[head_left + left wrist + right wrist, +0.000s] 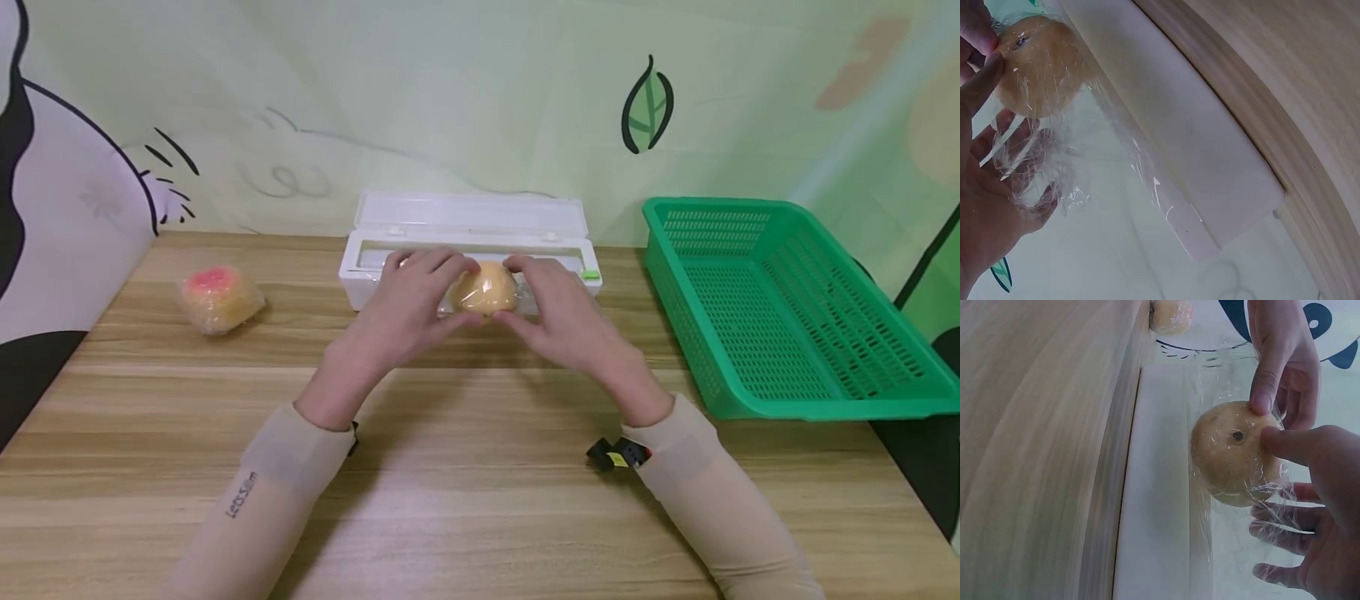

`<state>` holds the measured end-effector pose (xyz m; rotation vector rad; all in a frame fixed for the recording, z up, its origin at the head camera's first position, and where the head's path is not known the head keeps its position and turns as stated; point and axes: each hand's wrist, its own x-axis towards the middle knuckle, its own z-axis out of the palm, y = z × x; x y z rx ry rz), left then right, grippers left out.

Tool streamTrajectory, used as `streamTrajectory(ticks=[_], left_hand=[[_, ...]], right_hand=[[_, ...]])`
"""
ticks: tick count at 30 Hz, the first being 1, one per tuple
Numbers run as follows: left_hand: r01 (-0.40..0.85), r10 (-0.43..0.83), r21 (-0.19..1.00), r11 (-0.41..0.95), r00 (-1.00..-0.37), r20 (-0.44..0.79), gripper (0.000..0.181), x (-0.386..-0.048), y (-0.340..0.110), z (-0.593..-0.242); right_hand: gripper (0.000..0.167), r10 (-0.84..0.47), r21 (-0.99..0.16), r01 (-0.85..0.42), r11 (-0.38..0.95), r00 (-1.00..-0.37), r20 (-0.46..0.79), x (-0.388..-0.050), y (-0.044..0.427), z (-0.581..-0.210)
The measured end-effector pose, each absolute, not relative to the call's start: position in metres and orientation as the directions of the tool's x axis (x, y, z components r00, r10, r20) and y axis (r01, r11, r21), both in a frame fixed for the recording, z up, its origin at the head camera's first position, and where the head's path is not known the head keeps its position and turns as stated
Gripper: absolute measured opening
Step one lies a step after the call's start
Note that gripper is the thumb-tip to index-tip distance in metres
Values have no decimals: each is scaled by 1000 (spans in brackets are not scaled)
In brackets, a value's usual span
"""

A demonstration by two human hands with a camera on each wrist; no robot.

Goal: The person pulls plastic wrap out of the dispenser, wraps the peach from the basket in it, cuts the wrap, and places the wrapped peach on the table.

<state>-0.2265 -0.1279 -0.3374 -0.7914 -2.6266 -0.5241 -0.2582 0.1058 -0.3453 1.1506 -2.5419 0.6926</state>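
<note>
A round yellow-tan pear (486, 287), with a dark spot on its underside, is held up in front of the white cling film dispenser (360, 287). Clear cling film (1038, 162) covers the pear and stretches from it toward the dispenser. My left hand (401, 304) grips it from the left, thumb below and fingers above. From the right, my right hand (562, 312) holds it the same way. Both thumbs press the spotted side in the right wrist view, where loose film (1279, 506) lies over the right hand's spread fingers.
A film-wrapped yellowish fruit with a pink patch (219, 296) sits on the wooden table (480, 500) at left. At right stands a green plastic basket (720, 367). The dispenser's lid (472, 214) is raised against the printed backdrop. A green tab (591, 274) marks its right end.
</note>
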Motion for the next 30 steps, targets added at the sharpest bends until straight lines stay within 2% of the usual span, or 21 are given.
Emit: streamTrajectory(ticks=[7,13,18,23,30], left_hand=[[540,413,274,796,-815,407,53,-229,-128,-339],[513,365,336,790,-833,415,45,-234,-126,-338],[478,333,338,810,-851,405,40,-234,-126,-338],[454,309,376,808,-869,385,44,-235,-129,-338],[430,296,444,786,-893,340,57,-237,-147,-332]], right_hand=[[59,-571,-137,-806,575,-516,639,-254,103,-346],[52,-604,-35,-819,573,-450,658,-237,91,-345],[66,-653,-25,-829,558,-458,603,-235,81,-351],[78,-682,20,-804,594,-490,544,-242,75,-352],[87,-667,44,-772,635,-518,535,-253,70,-347]])
